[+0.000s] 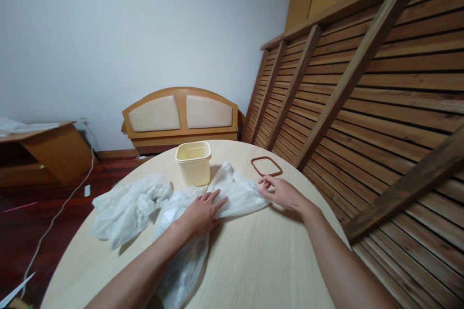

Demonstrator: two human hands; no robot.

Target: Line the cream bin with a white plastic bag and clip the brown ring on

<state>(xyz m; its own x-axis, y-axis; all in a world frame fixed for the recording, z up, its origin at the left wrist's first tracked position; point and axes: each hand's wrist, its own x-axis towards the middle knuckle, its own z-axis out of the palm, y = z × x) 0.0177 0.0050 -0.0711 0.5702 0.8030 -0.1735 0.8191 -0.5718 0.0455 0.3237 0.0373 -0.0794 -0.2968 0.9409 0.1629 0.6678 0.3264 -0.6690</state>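
Observation:
A thin white plastic bag (pixel 235 198) lies crumpled across the round table (pixel 250 260). On its middle rests my left hand (pixel 205 210), palm down with fingers spread. At the bag's right end, the curled thumb and fingers of my right hand (pixel 279 192) pinch its edge. Just behind the bag stands a cream plastic tub (pixel 195 166), upright and without a lid. Beyond my right hand lies a brown square frame with rounded corners (pixel 266 166). Another crumpled white plastic bag (pixel 126 207) is left of the tub.
A wooden headboard (pixel 183 113) stands against the wall behind the table. To the right leans a large slatted wooden panel (pixel 326 106), close to the table's edge. At the left is a wooden desk (pixel 54 149), with a white cable (pixel 58 217) running along the dark floor.

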